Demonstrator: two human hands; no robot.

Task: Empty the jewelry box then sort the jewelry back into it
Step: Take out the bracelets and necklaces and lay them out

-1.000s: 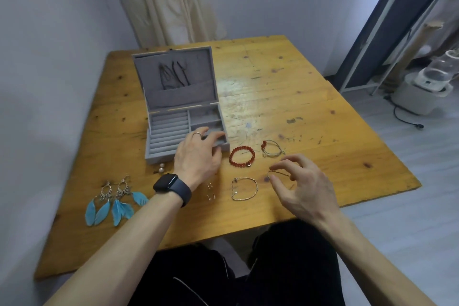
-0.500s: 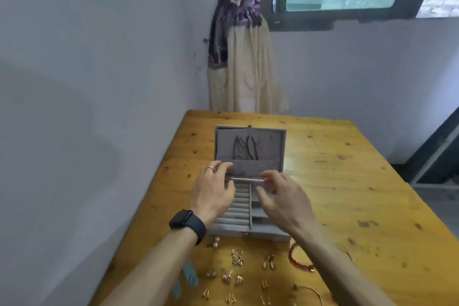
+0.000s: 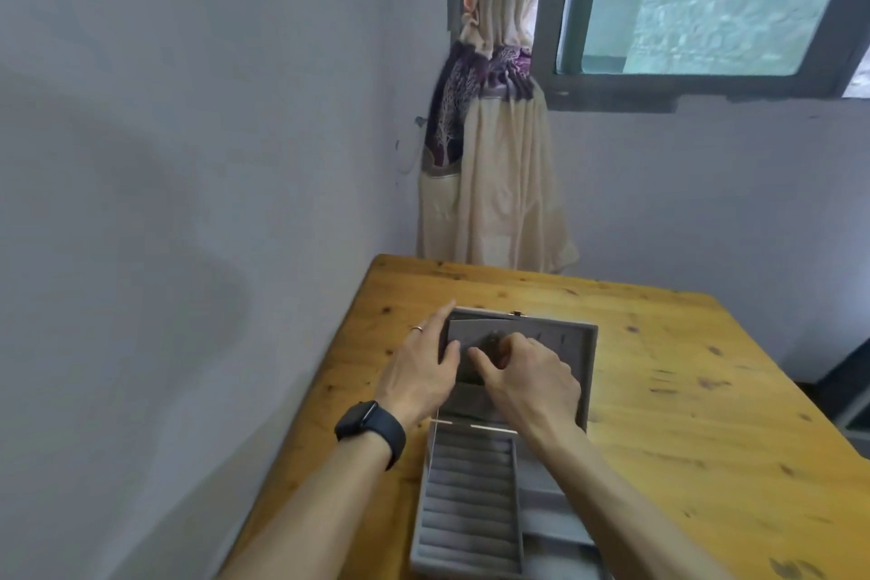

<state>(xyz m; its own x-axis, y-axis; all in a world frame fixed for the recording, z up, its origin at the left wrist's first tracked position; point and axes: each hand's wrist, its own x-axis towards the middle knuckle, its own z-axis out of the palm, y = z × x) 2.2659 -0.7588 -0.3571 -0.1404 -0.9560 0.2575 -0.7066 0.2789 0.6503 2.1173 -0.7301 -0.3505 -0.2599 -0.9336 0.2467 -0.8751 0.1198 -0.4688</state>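
toward the table's far-left corner, the jewelry box lies open. both hands have moved up to its lid; left hand grips the lid panel, right hand's grip pinches dark necklaces, so emptying continues.

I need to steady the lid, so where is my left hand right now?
In the head view, your left hand grips the left edge of the open lid, beside your right hand.

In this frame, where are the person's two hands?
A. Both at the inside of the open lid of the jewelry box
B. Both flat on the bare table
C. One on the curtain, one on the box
A: the left hand and right hand both work at the lid of the open jewelry box.
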